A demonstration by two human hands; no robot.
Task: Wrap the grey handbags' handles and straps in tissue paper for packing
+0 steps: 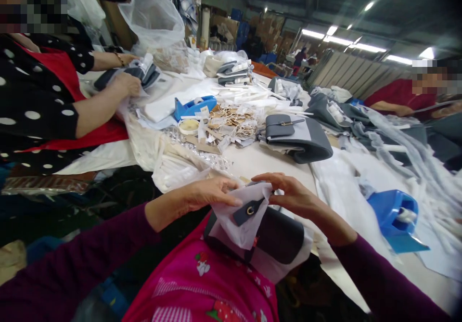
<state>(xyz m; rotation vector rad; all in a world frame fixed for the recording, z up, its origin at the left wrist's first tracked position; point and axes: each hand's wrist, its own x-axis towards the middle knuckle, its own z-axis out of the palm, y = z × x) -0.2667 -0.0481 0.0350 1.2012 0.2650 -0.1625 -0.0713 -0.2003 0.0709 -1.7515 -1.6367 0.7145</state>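
Observation:
A dark handbag (285, 235) leans against my lap at the table's front edge, with white paper under it. A thin sheet of white tissue paper (241, 230) lies about the bag's dark strap tab (249, 211), which bears a small gold clasp. My left hand (205, 197) pinches the sheet's left side between thumb and fingers. On the other side, my right hand (288, 194) has its fingers curled over the sheet's upper right corner, by the tab's end. A second dark handbag (306, 136), with a buckled flap, rests on the table beyond my hands.
Brown tags with strings (234, 122) lie heaped mid-table, near a blue tape dispenser (195, 106) and a round tub (188, 127). Another blue dispenser (395, 218) stands at right. A co-worker in polka dots (39, 105) handles dark bags at left; another person (393, 96) works at right.

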